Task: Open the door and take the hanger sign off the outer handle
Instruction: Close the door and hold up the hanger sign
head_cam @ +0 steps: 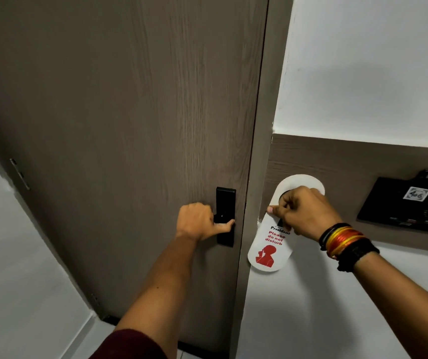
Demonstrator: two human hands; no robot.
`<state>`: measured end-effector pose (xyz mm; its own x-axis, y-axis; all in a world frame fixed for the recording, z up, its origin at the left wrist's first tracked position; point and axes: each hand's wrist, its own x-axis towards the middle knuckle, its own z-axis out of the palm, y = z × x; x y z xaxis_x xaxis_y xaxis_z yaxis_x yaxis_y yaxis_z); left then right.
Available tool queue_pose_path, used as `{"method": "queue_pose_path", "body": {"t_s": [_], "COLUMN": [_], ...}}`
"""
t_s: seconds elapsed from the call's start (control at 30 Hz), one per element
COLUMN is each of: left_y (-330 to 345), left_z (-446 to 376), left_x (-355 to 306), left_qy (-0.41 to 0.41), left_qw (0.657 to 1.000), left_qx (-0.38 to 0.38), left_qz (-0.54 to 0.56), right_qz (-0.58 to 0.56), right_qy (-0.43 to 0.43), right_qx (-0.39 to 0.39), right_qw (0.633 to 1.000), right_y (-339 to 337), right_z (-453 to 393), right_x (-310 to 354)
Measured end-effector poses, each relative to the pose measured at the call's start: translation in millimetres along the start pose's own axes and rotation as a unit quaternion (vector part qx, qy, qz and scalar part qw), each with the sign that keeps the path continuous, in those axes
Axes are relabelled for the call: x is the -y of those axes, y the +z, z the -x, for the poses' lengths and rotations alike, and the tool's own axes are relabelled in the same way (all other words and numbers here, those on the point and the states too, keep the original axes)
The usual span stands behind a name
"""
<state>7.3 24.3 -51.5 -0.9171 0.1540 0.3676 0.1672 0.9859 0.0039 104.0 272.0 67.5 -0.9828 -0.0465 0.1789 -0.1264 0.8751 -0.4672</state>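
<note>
A dark grey-brown wood-grain door [119, 125] fills the left and centre of the frame, its edge running down just right of centre. At the middle of the frame the left hand [198, 221] is wrapped around the handle of a black lock plate [225, 218], fingers curled behind it and the thumb stretched along the front toward the right. Just to the right, past the door edge, the right hand [303, 213] pinches a white hanger sign [268, 251] between thumb and bent fingers, right below the sign's round hole. The sign hangs tilted in front of the white wall [363, 73], showing red "Please do not disturb" lettering. Bands of black, red and yellow thread [345, 242] circle that wrist. At the right edge a black holder [399, 206] sits on a wood panel [350, 159].
</note>
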Motion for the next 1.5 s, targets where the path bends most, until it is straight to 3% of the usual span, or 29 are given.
{"method": "queue_pose_path", "body": {"t_s": [0.2,0.37,0.43,0.53,0.63,0.7,0.8,0.87,0.97,1.07,1.27,1.5], "left_y": [-24,-54,-62,-76,-85,-89,-88,-86,-86,-86,-89,-77], "left_z": [12,57,77,93,96,95,92,91,91,93,101,123], "left_x": [-7,-37,-48,-53,-52,-50,-51,-57,-75,-104,-168,-304], "left_qy": [0.03,0.042,0.061,0.052,0.05,0.046,0.039,0.05,0.061,0.082,0.109,0.136], "left_qw": [0.998,0.984,0.965,0.91,0.882,0.867,0.82,0.786,0.759,0.756,0.747,0.752], "left_qx": [0.046,-0.099,-0.067,0.028,0.051,0.056,0.079,0.095,0.118,0.15,0.209,0.264], "left_qz": [-0.032,0.14,0.246,0.411,0.467,0.493,0.565,0.609,0.638,0.632,0.621,0.588], "right_qz": [-0.009,0.0,0.001,-0.001,-0.014,-0.111,-0.325,-0.359,-0.395,-0.42,-0.436,-0.437], "right_qy": [0.018,0.017,0.007,-0.014,-0.033,-0.037,-0.011,0.031,0.11,0.126,0.155,0.19], "right_qx": [-0.02,-0.008,-0.018,-0.045,-0.064,-0.089,-0.166,-0.197,-0.141,-0.114,-0.133,-0.142], "right_qw": [1.0,1.0,1.0,0.999,0.997,0.989,0.931,0.912,0.901,0.891,0.877,0.867], "right_y": [3,-3,-5,-6,-10,-13,-17,-16,-9,-9,-27,-68], "right_z": [16,22,23,29,40,52,82,102,124,138,167,229], "right_x": [19,41,50,59,63,55,23,-3,-33,-57,-114,-238]}}
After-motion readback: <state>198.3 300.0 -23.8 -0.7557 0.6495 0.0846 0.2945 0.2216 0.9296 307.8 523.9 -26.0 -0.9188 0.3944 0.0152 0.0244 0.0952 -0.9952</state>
